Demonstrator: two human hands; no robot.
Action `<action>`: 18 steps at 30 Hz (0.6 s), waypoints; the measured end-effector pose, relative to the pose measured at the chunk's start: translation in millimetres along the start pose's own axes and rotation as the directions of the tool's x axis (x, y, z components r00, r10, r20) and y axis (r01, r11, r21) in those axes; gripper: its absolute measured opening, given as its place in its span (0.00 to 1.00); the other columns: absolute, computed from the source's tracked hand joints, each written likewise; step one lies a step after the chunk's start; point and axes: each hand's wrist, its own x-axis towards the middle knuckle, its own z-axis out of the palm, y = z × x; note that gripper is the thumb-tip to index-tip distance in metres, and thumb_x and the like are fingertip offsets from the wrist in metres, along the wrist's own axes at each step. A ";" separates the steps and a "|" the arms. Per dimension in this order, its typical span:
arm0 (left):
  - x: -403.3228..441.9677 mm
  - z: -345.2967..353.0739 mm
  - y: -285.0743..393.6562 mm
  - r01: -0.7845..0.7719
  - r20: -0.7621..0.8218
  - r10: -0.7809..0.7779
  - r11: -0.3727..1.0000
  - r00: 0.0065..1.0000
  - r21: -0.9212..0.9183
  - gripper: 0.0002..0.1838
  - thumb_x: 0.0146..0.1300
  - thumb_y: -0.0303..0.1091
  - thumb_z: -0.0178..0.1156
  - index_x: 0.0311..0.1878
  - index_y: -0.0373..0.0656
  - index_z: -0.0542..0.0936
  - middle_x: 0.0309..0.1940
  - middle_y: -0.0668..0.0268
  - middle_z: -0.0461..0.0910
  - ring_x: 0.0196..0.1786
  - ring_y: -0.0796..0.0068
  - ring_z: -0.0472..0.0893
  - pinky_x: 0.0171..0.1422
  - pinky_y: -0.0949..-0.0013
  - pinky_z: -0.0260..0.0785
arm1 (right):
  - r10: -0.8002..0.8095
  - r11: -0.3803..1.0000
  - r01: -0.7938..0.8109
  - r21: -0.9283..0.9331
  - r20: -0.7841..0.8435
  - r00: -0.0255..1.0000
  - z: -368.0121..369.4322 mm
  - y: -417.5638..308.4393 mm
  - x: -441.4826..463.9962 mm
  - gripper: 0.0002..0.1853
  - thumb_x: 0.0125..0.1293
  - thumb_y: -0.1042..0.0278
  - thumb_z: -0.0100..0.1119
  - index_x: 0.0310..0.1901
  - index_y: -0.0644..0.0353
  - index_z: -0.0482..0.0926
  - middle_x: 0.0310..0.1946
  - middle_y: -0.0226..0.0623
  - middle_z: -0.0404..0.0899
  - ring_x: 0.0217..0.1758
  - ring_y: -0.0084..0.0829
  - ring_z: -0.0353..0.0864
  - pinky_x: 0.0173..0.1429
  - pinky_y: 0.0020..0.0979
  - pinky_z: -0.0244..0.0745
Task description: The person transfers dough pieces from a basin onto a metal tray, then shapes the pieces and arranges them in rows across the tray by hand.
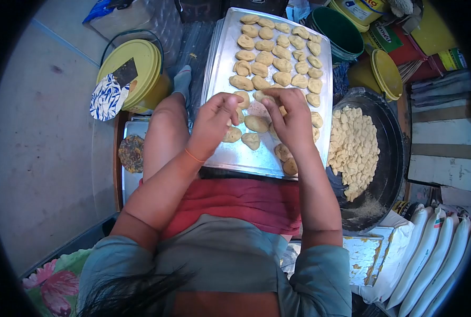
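A metal baking tray lies across my lap, covered with rows of pale yellow dough pieces. Over its near half, my left hand is closed, thumb against curled fingers. Facing it, my right hand is also closed, with thumb and forefinger bent inward. Between the two hands shows a pinkish, speckled patch; whether it is held or lies on the tray I cannot tell. Just below it sits a rounder dough piece. My hands partly hide several pieces beneath them.
To the right, a black basin holds a heap of small dough lumps. A yellow lidded bucket stands at left. A dark green bucket and another yellow bucket stand at upper right. Long white packages lie at lower right.
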 end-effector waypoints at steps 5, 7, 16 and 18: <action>1.0 -20.3 -8.7 0.012 0.081 0.016 0.944 0.997 -0.330 0.14 0.72 0.31 0.50 0.54 0.36 0.77 0.38 0.67 0.78 0.32 0.83 0.71 0.36 0.80 0.65 | -0.238 0.906 0.277 -0.321 0.158 0.958 22.4 35.1 4.0 0.14 0.58 0.61 0.69 0.46 0.51 0.86 0.42 0.35 0.81 0.51 0.39 0.74 0.59 0.41 0.64; -1.7 -19.4 -8.4 0.019 0.109 0.020 0.935 0.994 -0.355 0.15 0.68 0.26 0.48 0.55 0.35 0.76 0.44 0.64 0.78 0.37 0.81 0.74 0.41 0.78 0.68 | -0.234 0.923 0.241 -0.302 0.058 0.970 3.6 22.2 4.9 0.15 0.57 0.61 0.71 0.47 0.52 0.85 0.42 0.34 0.80 0.53 0.39 0.73 0.60 0.41 0.62; -12.1 -12.4 -1.8 0.067 0.162 -0.027 0.967 0.986 -0.245 0.15 0.68 0.26 0.61 0.56 0.34 0.76 0.52 0.56 0.80 0.47 0.76 0.80 0.49 0.73 0.76 | 0.094 0.983 -0.111 -0.149 -0.121 0.988 -96.0 30.8 -59.4 0.08 0.59 0.75 0.66 0.41 0.59 0.83 0.35 0.41 0.80 0.44 0.45 0.78 0.51 0.39 0.72; -14.2 -14.3 -3.9 0.076 0.165 -0.036 0.967 0.986 -0.242 0.15 0.68 0.26 0.62 0.55 0.34 0.76 0.52 0.56 0.80 0.46 0.76 0.81 0.48 0.73 0.77 | 0.126 0.985 -0.130 -0.111 -0.045 0.991 -92.2 32.2 -80.3 0.07 0.58 0.75 0.67 0.39 0.60 0.83 0.33 0.42 0.79 0.42 0.45 0.78 0.50 0.39 0.71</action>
